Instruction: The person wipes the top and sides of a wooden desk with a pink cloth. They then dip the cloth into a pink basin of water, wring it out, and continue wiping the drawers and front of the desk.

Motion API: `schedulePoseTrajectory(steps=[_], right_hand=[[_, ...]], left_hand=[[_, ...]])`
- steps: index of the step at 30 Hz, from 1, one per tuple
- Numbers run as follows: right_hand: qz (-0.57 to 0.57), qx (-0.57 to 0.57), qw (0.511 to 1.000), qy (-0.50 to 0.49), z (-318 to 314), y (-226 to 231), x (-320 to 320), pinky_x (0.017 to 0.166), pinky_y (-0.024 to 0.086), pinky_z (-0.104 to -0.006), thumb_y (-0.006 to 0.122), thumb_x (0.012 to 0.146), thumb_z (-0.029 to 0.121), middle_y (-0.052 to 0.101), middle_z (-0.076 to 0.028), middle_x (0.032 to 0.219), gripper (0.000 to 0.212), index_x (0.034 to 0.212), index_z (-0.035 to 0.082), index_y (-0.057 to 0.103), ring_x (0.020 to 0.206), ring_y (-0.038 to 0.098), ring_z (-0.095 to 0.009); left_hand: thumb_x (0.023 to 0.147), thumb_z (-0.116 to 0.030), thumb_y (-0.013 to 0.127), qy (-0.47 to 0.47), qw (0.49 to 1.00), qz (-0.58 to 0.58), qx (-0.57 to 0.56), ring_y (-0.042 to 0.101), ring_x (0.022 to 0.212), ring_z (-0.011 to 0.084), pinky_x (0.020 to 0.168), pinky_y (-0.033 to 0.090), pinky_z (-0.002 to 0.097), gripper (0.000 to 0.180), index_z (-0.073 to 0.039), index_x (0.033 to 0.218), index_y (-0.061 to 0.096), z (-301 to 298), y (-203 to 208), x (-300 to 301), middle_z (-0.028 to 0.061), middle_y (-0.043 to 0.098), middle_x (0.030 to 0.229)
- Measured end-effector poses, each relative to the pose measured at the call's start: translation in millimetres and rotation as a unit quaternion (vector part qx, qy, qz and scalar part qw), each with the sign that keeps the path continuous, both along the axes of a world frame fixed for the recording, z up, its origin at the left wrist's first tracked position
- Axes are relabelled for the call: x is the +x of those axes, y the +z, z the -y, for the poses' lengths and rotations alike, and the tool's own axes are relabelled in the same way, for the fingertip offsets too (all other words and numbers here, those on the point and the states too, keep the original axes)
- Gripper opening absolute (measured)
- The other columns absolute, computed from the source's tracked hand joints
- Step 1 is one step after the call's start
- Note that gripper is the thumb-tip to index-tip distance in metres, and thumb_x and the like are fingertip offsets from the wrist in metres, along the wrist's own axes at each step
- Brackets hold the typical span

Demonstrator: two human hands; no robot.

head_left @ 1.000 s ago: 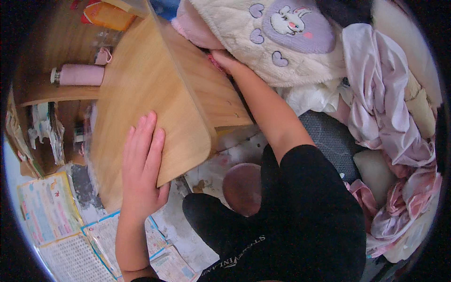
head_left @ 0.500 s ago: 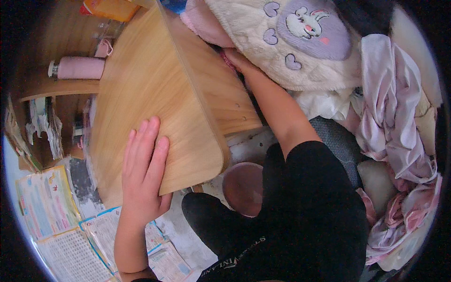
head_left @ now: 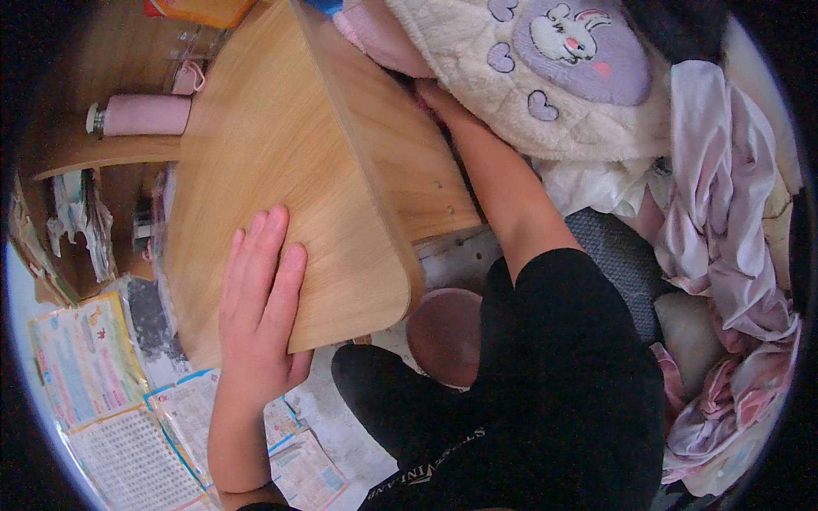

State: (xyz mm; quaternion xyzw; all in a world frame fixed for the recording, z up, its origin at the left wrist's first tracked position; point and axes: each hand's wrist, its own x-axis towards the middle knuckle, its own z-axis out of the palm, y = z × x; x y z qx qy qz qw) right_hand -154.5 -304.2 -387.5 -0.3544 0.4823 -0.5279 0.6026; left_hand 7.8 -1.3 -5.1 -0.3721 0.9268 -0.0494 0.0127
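My left hand point(head_left: 260, 311) lies flat on the light wooden desk top point(head_left: 315, 170), near its rounded corner. Its fingers are stretched out and the thumb is at the near edge. My right arm reaches away along the desk's wooden side panel point(head_left: 426, 187). Of my right hand point(head_left: 432, 95) only the part near the wrist shows; the fingers are hidden between the panel and the bedding. Beside it hang a cream plush blanket point(head_left: 469, 77) with purple hearts and a rabbit patch, and a fluffy pink cloth point(head_left: 383, 38).
A pink bottle point(head_left: 146, 115) lies sideways in view by wooden shelves point(head_left: 128, 155) holding books. Printed sheets point(head_left: 89, 358) cover the lower left. A round pinkish vessel point(head_left: 445, 332) sits beside my black-clothed leg. Crumpled pale satin cloth point(head_left: 716, 179) and a dark grey textured cushion point(head_left: 613, 260) are on the right.
The desk edge and the blanket appear slightly farther right, with a small shift of the whole view. My left hand stays flat on the desk; my right hand remains in the gap.
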Motion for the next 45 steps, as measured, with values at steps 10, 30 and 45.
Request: schedulePoseTrajectory(steps=[10,30,45], right_hand=[[0.006,-0.002,1.000,-0.013,-1.9,0.9,3.3,0.053,0.038,-0.0356,0.054,0.102,0.042,0.054,-0.002,0.062,0.039,0.077,0.013,0.063,0.055,0.049,-0.018],[0.027,-0.006,1.000,-0.014,-2.8,5.0,7.8,0.051,0.037,-0.0339,0.057,0.102,0.043,0.052,-0.001,0.060,0.041,0.074,0.014,0.061,0.052,0.046,-0.016],[0.058,0.000,0.998,-0.030,-7.6,6.4,-1.6,0.050,0.036,-0.0327,0.060,0.101,0.044,0.051,0.000,0.058,0.042,0.071,0.015,0.060,0.050,0.044,-0.014]], left_hand=[[0.074,-0.001,0.063,-0.002,1.000,0.002,-0.001,0.043,0.148,0.0499,0.122,0.032,0.0611,0.074,0.001,0.148,0.053,0.4,0.7,2.7,0.0305,0.042,0.162],[0.073,-0.003,0.062,0.011,1.000,-0.001,0.012,0.043,0.148,0.0507,0.122,0.031,0.0625,0.076,0.001,0.148,0.053,-2.3,2.5,3.1,0.0320,0.043,0.160],[0.076,-0.004,0.064,-0.011,1.000,0.014,-0.006,0.043,0.149,0.0483,0.123,0.032,0.0599,0.074,0.001,0.149,0.053,5.0,2.7,-3.4,0.0296,0.042,0.162]])
